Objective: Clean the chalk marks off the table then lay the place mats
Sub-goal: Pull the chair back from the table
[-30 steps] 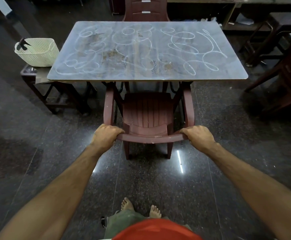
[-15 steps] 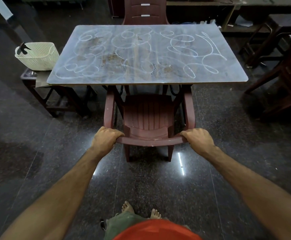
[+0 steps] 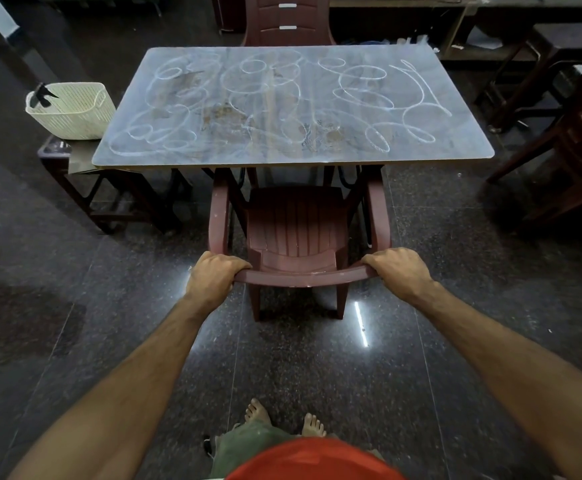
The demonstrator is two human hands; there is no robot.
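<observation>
I see the left hand (image 3: 213, 277) and right hand (image 3: 398, 271) each curled tight round the top rail of the maroon plastic armchair (image 3: 296, 233). Beyond it stands the grey rectangular table (image 3: 462, 152), its top covered in looping white chalk marks (image 3: 362, 88).

I'm seeing a moulded plastic chair (image 3: 296, 233), a smooth chalk-dulled worktop (image 3: 455, 147), a glossy speckled stone floor (image 3: 317, 368), a ribbed plastic basket (image 3: 74, 112).

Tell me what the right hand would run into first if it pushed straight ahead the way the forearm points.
The right hand grips the chair at its top rail and points forward-left. Pushed on, it would likely cross above the chair's seat and meet the table at its near edge first, though depth is hard to judge here.
</observation>
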